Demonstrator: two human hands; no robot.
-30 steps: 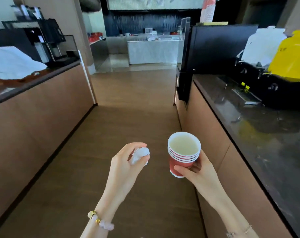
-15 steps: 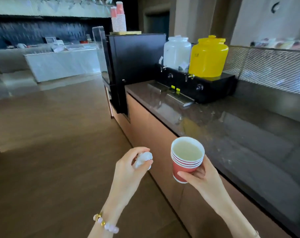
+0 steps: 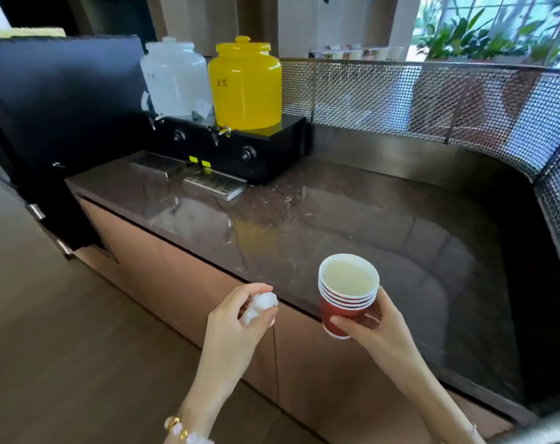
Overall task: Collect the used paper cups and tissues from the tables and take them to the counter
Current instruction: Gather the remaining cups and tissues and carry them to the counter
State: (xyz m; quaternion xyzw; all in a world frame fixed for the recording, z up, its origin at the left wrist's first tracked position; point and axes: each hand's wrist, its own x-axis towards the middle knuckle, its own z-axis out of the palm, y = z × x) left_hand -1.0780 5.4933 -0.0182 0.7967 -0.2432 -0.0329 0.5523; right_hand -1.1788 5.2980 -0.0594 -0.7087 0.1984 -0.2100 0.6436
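In your head view, your left hand (image 3: 237, 318) is curled round a balled-up white tissue (image 3: 259, 304), held in the air just in front of the counter (image 3: 336, 213). Your right hand (image 3: 378, 328) grips a stack of red paper cups (image 3: 347, 296), upright, above the counter's front edge. At the counter's far left end stand a white jar (image 3: 174, 78) and a yellow jar (image 3: 245, 84), side by side.

The view has been swung rightward onto the counter (image 3: 336, 219); the cups (image 3: 347, 296) are now held over its edge, at 5 o'clock.
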